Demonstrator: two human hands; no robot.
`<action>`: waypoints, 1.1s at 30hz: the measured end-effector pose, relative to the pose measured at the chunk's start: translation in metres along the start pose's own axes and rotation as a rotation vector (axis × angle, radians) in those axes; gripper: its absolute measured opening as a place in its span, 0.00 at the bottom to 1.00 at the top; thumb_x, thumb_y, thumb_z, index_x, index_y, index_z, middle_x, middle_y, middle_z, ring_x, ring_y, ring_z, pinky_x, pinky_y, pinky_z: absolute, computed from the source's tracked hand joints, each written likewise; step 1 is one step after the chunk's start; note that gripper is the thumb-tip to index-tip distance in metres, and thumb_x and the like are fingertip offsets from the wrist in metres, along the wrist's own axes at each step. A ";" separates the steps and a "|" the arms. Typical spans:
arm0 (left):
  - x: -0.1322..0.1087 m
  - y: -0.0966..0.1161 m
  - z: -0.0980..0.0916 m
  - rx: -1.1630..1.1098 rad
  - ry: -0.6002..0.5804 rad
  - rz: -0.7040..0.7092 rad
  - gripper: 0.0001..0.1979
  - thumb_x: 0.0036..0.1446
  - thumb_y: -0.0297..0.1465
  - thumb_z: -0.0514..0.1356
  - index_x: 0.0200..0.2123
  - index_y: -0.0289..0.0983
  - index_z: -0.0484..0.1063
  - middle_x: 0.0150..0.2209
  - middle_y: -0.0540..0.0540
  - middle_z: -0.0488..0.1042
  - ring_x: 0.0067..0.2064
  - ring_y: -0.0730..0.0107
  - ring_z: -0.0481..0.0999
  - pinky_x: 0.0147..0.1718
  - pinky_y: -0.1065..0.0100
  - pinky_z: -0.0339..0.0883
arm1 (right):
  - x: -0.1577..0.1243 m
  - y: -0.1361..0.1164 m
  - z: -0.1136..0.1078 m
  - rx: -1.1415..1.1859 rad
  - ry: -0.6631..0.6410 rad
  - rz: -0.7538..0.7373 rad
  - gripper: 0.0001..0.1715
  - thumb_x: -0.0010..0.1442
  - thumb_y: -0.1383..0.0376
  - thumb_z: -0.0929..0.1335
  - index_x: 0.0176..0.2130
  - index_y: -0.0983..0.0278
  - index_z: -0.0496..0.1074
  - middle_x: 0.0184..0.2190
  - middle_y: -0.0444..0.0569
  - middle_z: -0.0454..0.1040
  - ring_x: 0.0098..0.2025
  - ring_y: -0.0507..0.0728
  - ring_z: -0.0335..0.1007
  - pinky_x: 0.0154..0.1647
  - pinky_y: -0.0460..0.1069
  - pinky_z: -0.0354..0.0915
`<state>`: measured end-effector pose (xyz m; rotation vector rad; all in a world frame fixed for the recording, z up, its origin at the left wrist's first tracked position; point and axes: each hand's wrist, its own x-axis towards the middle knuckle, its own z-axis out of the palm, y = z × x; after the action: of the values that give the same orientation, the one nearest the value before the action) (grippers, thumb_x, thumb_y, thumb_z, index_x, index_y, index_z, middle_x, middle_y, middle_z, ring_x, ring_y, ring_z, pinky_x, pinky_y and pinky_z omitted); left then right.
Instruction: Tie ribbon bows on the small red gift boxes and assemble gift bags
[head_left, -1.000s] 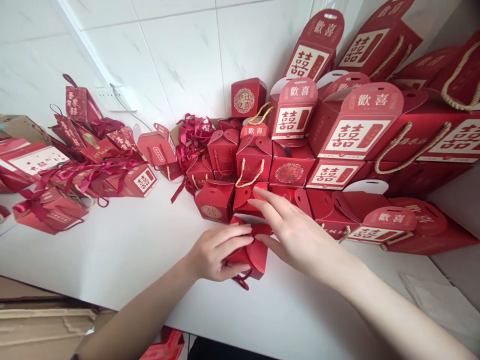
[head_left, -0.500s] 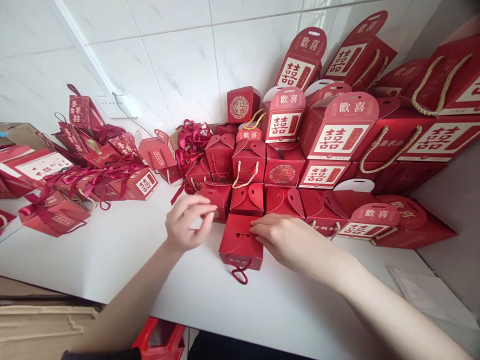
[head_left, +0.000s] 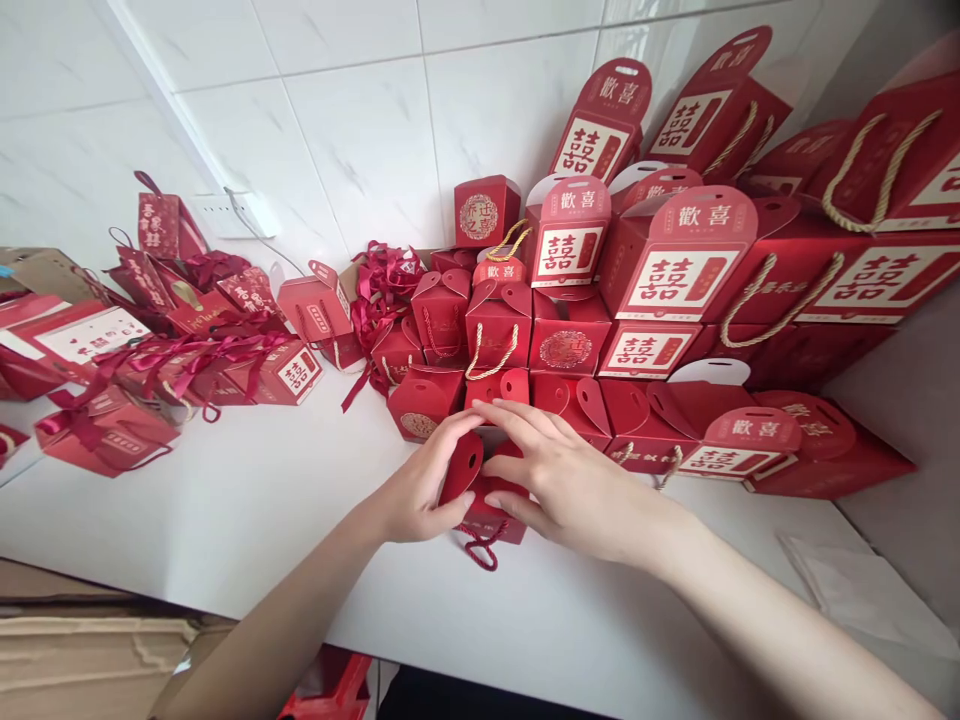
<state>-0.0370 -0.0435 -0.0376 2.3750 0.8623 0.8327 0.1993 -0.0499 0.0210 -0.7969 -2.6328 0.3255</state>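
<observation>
Both hands, left hand (head_left: 421,487) and right hand (head_left: 559,478), are closing their grip on the small red box (head_left: 480,490), steadying its flaps on the desk (head_left: 247,500).

My hands (head_left: 495,480) covering most of the small red box (head_left: 480,520), its top flaps largely hidden under my fingers, big gift boxes (head_left: 892,250) cut off at the right edge, print on the ribboned boxes (head_left: 112,430) too small to read
</observation>
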 end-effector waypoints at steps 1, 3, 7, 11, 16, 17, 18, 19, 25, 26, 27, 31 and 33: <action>-0.002 -0.002 0.003 -0.031 0.020 -0.010 0.39 0.58 0.27 0.56 0.69 0.38 0.43 0.69 0.35 0.51 0.69 0.49 0.55 0.65 0.46 0.56 | 0.000 0.001 0.000 -0.001 -0.007 0.006 0.12 0.67 0.61 0.65 0.38 0.65 0.75 0.69 0.55 0.52 0.71 0.66 0.45 0.67 0.64 0.54; -0.006 -0.005 0.007 -0.082 0.072 -0.038 0.37 0.61 0.29 0.53 0.70 0.38 0.41 0.69 0.35 0.51 0.68 0.49 0.55 0.65 0.45 0.56 | 0.000 0.003 -0.004 -0.005 -0.009 0.018 0.13 0.68 0.60 0.65 0.37 0.65 0.74 0.67 0.56 0.55 0.69 0.65 0.50 0.66 0.62 0.56; -0.010 -0.007 0.013 -0.154 0.136 -0.086 0.35 0.64 0.33 0.50 0.71 0.37 0.41 0.67 0.35 0.54 0.68 0.49 0.56 0.66 0.45 0.52 | -0.004 0.007 -0.019 -0.044 -0.095 0.144 0.06 0.65 0.64 0.67 0.35 0.63 0.70 0.47 0.52 0.74 0.48 0.60 0.72 0.46 0.56 0.69; -0.009 -0.009 0.013 -0.085 0.129 -0.074 0.40 0.59 0.39 0.58 0.70 0.40 0.45 0.62 0.36 0.60 0.63 0.48 0.61 0.63 0.46 0.55 | -0.010 0.012 -0.026 -0.072 -0.239 0.229 0.05 0.62 0.72 0.65 0.35 0.62 0.68 0.32 0.45 0.73 0.32 0.56 0.70 0.29 0.50 0.62; -0.006 -0.014 0.007 0.031 -0.065 -0.007 0.39 0.56 0.52 0.60 0.67 0.46 0.57 0.66 0.40 0.58 0.64 0.44 0.60 0.62 0.47 0.56 | -0.009 0.015 -0.021 0.001 -0.283 0.190 0.02 0.63 0.66 0.66 0.35 0.61 0.67 0.36 0.46 0.73 0.36 0.57 0.71 0.32 0.50 0.62; -0.006 -0.014 0.006 0.052 -0.071 0.007 0.37 0.57 0.52 0.59 0.67 0.46 0.59 0.67 0.40 0.57 0.64 0.44 0.59 0.62 0.47 0.56 | -0.009 0.015 -0.021 0.028 -0.264 0.196 0.02 0.63 0.64 0.66 0.37 0.61 0.68 0.40 0.47 0.74 0.39 0.57 0.72 0.34 0.50 0.63; -0.006 -0.014 0.006 0.073 -0.065 0.014 0.36 0.58 0.52 0.58 0.66 0.46 0.59 0.67 0.40 0.57 0.64 0.45 0.60 0.62 0.47 0.56 | -0.010 0.014 -0.022 0.044 -0.230 0.222 0.04 0.64 0.63 0.67 0.40 0.61 0.68 0.43 0.48 0.74 0.42 0.58 0.72 0.36 0.50 0.64; -0.005 -0.013 0.006 0.095 -0.054 0.016 0.36 0.58 0.51 0.58 0.66 0.46 0.59 0.67 0.40 0.57 0.64 0.45 0.60 0.62 0.47 0.57 | -0.010 0.012 -0.024 0.042 -0.189 0.271 0.07 0.65 0.60 0.66 0.41 0.61 0.68 0.45 0.49 0.74 0.43 0.59 0.73 0.37 0.50 0.64; -0.004 -0.004 0.021 0.240 0.014 0.024 0.35 0.61 0.48 0.56 0.67 0.40 0.57 0.66 0.38 0.59 0.64 0.48 0.61 0.62 0.48 0.60 | -0.013 -0.003 -0.031 0.077 -0.250 0.445 0.10 0.68 0.57 0.62 0.42 0.60 0.69 0.35 0.48 0.77 0.36 0.60 0.75 0.33 0.51 0.63; -0.003 -0.003 0.025 0.263 0.043 0.036 0.35 0.61 0.48 0.55 0.67 0.38 0.56 0.66 0.37 0.60 0.65 0.48 0.60 0.62 0.48 0.60 | -0.012 -0.005 -0.030 0.088 -0.280 0.403 0.09 0.68 0.59 0.63 0.42 0.60 0.69 0.37 0.49 0.77 0.38 0.60 0.76 0.34 0.51 0.64; -0.003 -0.001 0.027 0.285 0.080 0.051 0.35 0.61 0.48 0.55 0.66 0.36 0.56 0.65 0.36 0.62 0.65 0.49 0.61 0.62 0.48 0.61 | -0.011 -0.008 -0.028 0.082 -0.302 0.374 0.08 0.67 0.60 0.64 0.42 0.61 0.70 0.39 0.49 0.77 0.40 0.61 0.76 0.35 0.51 0.64; 0.005 0.004 0.018 0.389 0.227 0.213 0.28 0.59 0.49 0.58 0.54 0.36 0.69 0.56 0.37 0.73 0.60 0.50 0.69 0.55 0.52 0.68 | -0.009 -0.011 -0.022 0.001 -0.334 0.351 0.07 0.66 0.64 0.64 0.41 0.64 0.72 0.41 0.53 0.76 0.41 0.62 0.75 0.36 0.52 0.64; 0.016 0.003 -0.003 0.470 0.306 0.299 0.20 0.57 0.44 0.61 0.47 0.37 0.73 0.51 0.40 0.77 0.54 0.54 0.74 0.53 0.54 0.70 | -0.010 -0.010 -0.020 0.000 -0.329 0.319 0.07 0.66 0.64 0.65 0.40 0.64 0.72 0.40 0.52 0.76 0.41 0.62 0.75 0.36 0.53 0.64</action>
<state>-0.0284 -0.0341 -0.0280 2.8843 0.9105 1.2517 0.2109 -0.0614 0.0396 -1.2618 -2.7958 0.5867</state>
